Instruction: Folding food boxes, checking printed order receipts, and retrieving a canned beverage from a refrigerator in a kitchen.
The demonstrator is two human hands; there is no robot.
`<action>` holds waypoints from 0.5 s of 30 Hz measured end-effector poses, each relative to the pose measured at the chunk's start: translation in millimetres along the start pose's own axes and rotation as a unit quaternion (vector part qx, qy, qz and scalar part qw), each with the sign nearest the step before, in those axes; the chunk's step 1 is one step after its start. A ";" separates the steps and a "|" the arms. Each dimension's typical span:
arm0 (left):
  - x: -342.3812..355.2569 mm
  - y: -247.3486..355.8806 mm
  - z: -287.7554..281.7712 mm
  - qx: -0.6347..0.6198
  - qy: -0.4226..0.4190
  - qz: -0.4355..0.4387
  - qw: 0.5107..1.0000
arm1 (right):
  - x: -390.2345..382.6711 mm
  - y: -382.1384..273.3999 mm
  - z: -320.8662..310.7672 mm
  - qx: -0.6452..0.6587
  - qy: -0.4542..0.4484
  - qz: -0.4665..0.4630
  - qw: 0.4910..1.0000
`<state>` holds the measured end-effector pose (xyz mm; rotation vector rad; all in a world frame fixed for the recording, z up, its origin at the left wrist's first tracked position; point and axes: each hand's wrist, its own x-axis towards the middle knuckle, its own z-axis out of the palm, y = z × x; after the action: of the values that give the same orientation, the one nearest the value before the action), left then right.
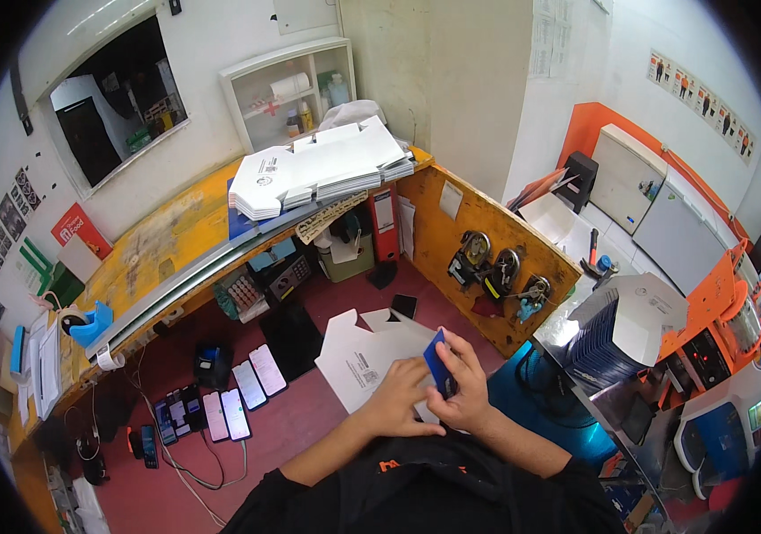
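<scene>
A white cardboard sheet (349,363) with cut flaps and printing lies over the red work surface just beyond my body. My left hand (398,400) rests on its right part, fingers bent and thumb apart from them. My right hand (462,383) grips an upright blue panel (439,363) beside the left fingertips; whether it is a folded part of the sheet I cannot tell.
Several phones (258,372) and cables lie left. A stack of flat white cartons (318,165) tops the wooden shelf (175,227). Padlocks (505,271) hang on the wooden partition (451,214). Nested cartons (652,316) stand on the metal counter at right.
</scene>
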<state>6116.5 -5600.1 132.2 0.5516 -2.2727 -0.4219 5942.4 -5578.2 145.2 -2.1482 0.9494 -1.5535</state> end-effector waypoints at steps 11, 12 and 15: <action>-18.7 -12.5 4.3 -0.631 0.216 -0.298 0.683 | -9.4 2.6 -4.4 0.186 -0.025 -0.096 0.978; -19.7 -9.2 5.4 -0.616 0.216 -0.292 0.699 | -8.1 0.5 -5.2 0.192 -0.015 -0.090 0.977; -30.0 -6.9 9.3 -0.514 0.205 -0.262 0.791 | -3.5 -1.8 -8.6 0.207 0.006 -0.079 0.975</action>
<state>6130.3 -5589.7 105.2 0.5799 -1.1486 -1.5181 5934.4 -5573.5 146.9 -1.9510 0.4126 -1.6633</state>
